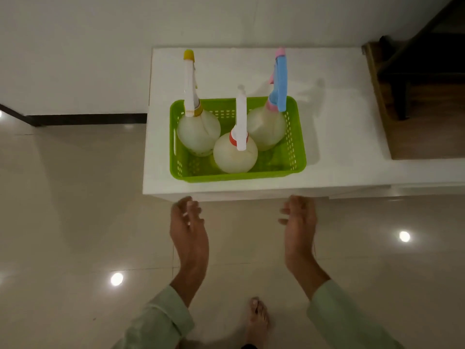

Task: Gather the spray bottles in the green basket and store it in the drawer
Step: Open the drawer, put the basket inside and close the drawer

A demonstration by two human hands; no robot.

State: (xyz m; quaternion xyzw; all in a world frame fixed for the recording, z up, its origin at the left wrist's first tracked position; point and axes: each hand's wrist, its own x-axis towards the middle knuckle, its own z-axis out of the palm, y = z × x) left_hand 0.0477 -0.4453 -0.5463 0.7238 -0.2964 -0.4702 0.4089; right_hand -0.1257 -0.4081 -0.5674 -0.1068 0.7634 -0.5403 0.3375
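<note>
A: Item one, markings?

B: No brand, label or writing can be read on any piece; the bottle bodies are plain, cloudy and translucent.

A: Item two, container?

B: One green basket (297, 137), plastic, rectangular, walls pierced with rows of small slots. It sits on the white cabinet top (339, 117), close to the front edge.

A: Contents?

B: Three spray bottles, all upright inside the basket. Yellow-capped bottle (198, 133) at the left rear, white spray head with yellow nozzle tip. Blue-and-pink bottle (266, 129) at the right rear, blue trigger head over a pink collar. Red-collared bottle (235, 154) at the front centre, white head; its body touches or nearly touches the other two.

A: Hands?

B: Left hand (188, 227) and right hand (300, 225) are both open and hold nothing, fingers loosely curled, palms turned toward each other. They hang just below the cabinet's front edge, apart from the basket. Pale green sleeves (161, 321) cover the forearms.

A: Surroundings?

B: Glossy tiled floor (63, 222) and one bare foot (258, 321).
</note>
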